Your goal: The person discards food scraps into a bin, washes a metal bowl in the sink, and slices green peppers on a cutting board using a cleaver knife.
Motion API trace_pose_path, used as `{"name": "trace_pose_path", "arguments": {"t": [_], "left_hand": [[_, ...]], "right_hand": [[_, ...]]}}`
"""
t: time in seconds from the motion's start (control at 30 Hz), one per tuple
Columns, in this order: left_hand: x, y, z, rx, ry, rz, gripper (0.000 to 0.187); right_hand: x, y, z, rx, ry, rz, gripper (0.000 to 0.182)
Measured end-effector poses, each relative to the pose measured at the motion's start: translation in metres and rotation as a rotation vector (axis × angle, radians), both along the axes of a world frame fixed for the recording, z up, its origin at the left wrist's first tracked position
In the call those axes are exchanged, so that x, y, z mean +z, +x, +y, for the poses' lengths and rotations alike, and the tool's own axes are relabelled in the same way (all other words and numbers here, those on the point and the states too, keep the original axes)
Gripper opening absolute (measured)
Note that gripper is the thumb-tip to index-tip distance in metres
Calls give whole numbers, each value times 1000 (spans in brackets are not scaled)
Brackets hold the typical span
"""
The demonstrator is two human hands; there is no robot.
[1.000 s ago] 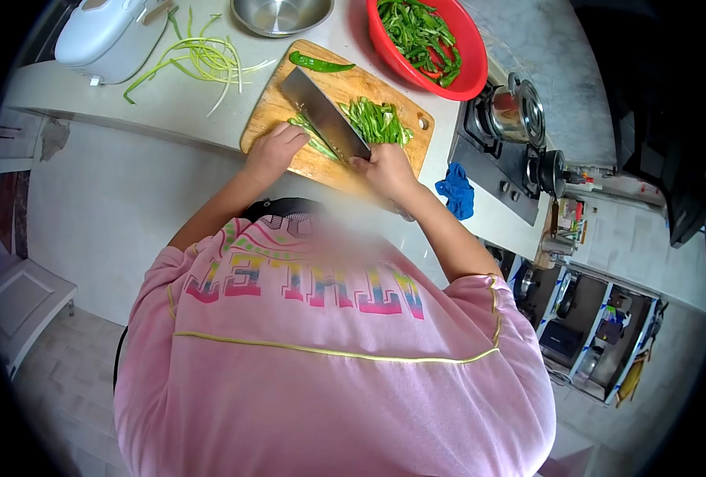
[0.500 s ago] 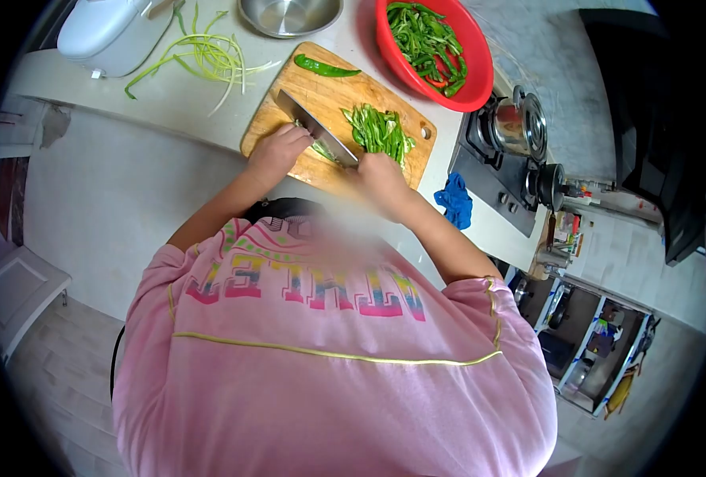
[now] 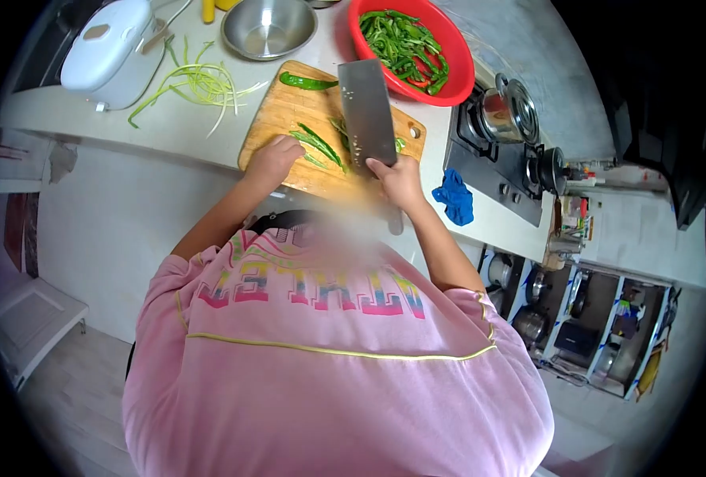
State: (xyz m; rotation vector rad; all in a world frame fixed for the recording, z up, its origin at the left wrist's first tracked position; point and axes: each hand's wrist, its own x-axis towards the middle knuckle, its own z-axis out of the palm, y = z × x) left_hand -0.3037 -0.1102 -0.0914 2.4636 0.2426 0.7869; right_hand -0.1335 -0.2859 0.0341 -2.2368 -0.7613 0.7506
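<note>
My right hand (image 3: 400, 179) grips the handle of a wide cleaver (image 3: 366, 111), whose blade lies broadside up over the right half of the wooden cutting board (image 3: 285, 107). It hides most of the chopped green pepper pile (image 3: 400, 145). My left hand (image 3: 270, 163) is curled at the board's near edge, fingertips pressing the ends of long green pepper strips (image 3: 317, 145). A whole green pepper (image 3: 307, 81) lies at the board's far edge.
A red basin (image 3: 458, 75) of green peppers stands beyond the board, with a steel bowl (image 3: 267, 28) to its left. A white rice cooker (image 3: 110, 52) and scallion strips (image 3: 198, 83) lie far left. To the right are a stove with a pot (image 3: 508, 111) and a blue cloth (image 3: 454, 196).
The cleaver has come up from its slanted cutting position beside my left hand and swung right, broadside now up over the chopped pile. My left hand stays on the strips.
</note>
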Motion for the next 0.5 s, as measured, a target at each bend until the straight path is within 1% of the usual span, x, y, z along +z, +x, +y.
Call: {"name": "trace_pose_path", "arguments": {"t": [0.13,0.17,0.27,0.3,0.37,0.43,0.5], "left_hand": [[8,15,4,-21,7,17,20],[12,21,5,-19,1,17,21],[10,47,14,-135,24,107,24],[11,59,15,-151,28,125,24],[10,82,14,-181,30,161,25],[24,102,16,-142,33,51,25],[37,116,20,-63,111,-25,25]], "right_hand": [[17,5,-25,-94,3,14,21],[14,5,-32,-105,23,4,21],[12,1,-48,-145,35,13,21],[6,-1,-55,-139,92,-28,21],[1,-3,-67,-177,89,14,22],[5,-3,-77,-207,50,35,22],[12,-3,-88,-256,65,39,22]]}}
